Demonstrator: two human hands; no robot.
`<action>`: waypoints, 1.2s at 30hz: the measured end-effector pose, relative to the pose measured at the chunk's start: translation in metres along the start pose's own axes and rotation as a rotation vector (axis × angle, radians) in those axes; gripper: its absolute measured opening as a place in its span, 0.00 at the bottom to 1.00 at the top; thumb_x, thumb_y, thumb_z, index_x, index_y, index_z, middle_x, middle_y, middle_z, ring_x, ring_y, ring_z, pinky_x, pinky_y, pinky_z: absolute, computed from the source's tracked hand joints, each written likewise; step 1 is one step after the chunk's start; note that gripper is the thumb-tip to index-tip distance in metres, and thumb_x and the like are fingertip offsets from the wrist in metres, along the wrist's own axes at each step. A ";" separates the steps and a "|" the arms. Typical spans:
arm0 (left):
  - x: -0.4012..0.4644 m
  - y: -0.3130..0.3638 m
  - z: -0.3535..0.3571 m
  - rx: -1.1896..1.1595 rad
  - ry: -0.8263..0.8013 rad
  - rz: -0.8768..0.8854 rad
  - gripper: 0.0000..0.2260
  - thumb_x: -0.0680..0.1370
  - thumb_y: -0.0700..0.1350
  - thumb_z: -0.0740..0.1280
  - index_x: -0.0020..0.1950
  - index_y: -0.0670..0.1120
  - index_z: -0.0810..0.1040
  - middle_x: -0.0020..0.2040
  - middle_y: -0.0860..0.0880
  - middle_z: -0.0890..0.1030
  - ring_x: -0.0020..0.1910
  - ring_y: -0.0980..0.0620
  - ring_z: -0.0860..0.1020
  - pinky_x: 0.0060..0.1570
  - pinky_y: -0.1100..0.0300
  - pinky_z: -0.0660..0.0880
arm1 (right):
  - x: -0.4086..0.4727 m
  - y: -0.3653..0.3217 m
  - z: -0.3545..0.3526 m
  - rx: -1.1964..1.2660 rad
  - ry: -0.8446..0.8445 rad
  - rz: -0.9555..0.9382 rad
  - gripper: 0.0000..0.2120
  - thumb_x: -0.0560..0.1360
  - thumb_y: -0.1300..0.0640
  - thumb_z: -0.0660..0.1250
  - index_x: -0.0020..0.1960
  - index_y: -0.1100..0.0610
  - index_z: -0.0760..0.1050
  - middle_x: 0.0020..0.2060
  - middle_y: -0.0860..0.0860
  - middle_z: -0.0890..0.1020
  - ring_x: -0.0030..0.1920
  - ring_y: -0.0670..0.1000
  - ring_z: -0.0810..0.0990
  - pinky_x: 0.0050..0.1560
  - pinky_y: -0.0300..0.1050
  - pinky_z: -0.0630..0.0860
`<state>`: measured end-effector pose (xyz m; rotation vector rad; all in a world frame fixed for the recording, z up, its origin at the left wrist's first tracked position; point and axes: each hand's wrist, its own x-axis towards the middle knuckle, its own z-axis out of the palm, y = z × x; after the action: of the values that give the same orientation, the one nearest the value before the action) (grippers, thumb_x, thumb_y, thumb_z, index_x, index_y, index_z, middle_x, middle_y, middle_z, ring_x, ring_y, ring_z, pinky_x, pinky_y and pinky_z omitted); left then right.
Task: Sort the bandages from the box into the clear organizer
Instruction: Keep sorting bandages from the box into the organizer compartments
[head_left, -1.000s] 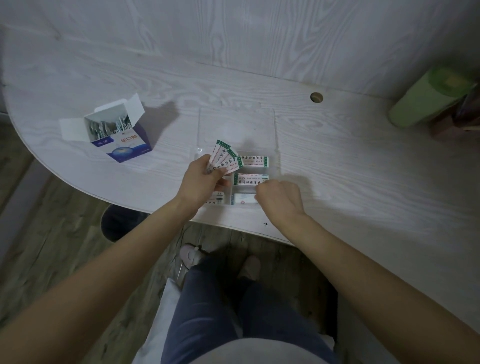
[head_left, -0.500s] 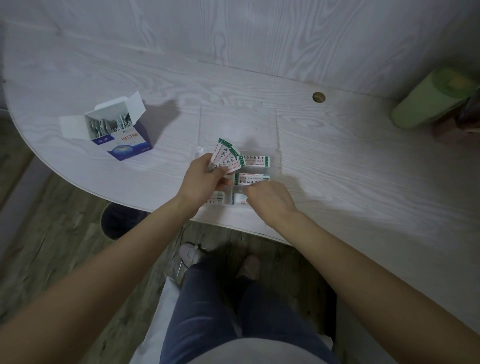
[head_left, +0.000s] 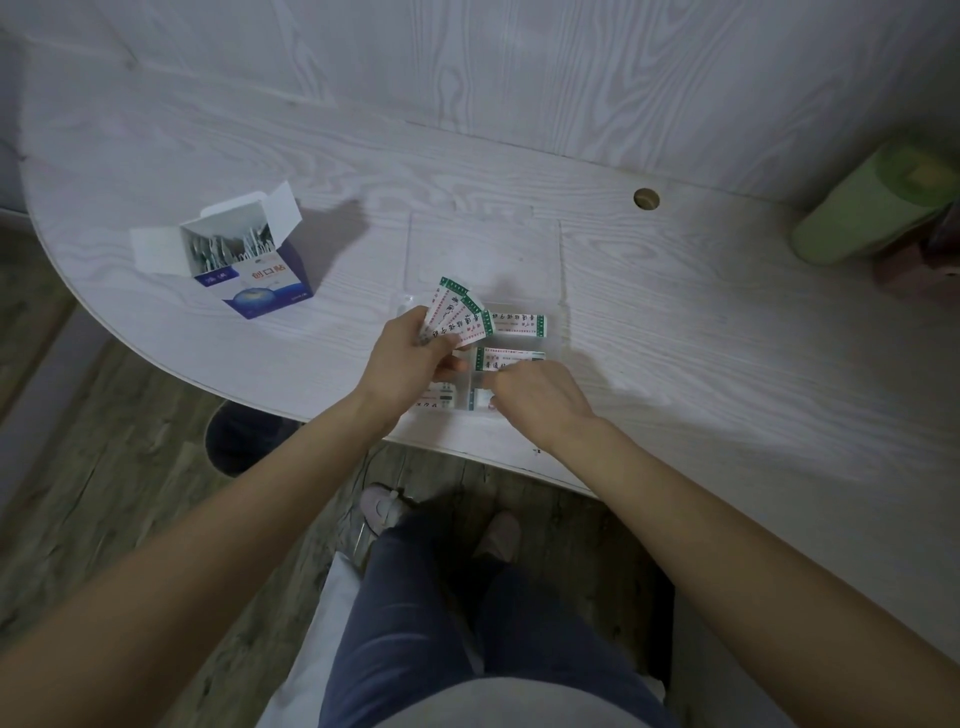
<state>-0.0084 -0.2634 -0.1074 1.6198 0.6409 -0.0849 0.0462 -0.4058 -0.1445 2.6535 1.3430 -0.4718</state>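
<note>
Right hand (head_left: 537, 400) shifted left over organizer's (head_left: 558, 291) near compartments.

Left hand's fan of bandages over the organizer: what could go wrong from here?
1. The left hand pinches the fanned bandages only at their lower ends; one could slip out and land in the wrong compartment.
2. The clear organizer sits close to the table edge; the right hand pressing into a near compartment might nudge it off.
3. The dividers are hard to see, so a bandage may straddle two cells.
</note>
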 end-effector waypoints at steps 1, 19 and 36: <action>0.000 0.000 0.000 0.001 0.000 0.000 0.07 0.79 0.35 0.62 0.56 0.40 0.74 0.46 0.48 0.81 0.35 0.52 0.80 0.46 0.52 0.81 | 0.000 0.000 -0.001 0.006 -0.006 0.011 0.12 0.78 0.63 0.61 0.60 0.56 0.75 0.49 0.55 0.82 0.48 0.56 0.80 0.38 0.44 0.66; 0.002 0.019 0.002 -0.143 -0.208 -0.057 0.10 0.77 0.35 0.66 0.58 0.41 0.77 0.47 0.45 0.83 0.38 0.54 0.83 0.46 0.60 0.80 | -0.011 0.035 -0.057 1.361 0.269 0.377 0.07 0.72 0.59 0.73 0.40 0.55 0.75 0.38 0.50 0.83 0.31 0.43 0.81 0.28 0.33 0.71; 0.007 0.028 -0.022 -0.062 -0.079 -0.050 0.07 0.78 0.37 0.66 0.54 0.40 0.79 0.43 0.46 0.83 0.35 0.54 0.82 0.35 0.61 0.80 | 0.004 0.019 -0.071 1.501 0.233 0.395 0.06 0.73 0.67 0.70 0.49 0.66 0.78 0.43 0.59 0.84 0.30 0.44 0.80 0.33 0.33 0.76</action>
<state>0.0034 -0.2411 -0.0815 1.5332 0.6178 -0.1629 0.0791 -0.3960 -0.0790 4.0205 0.3145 -1.6239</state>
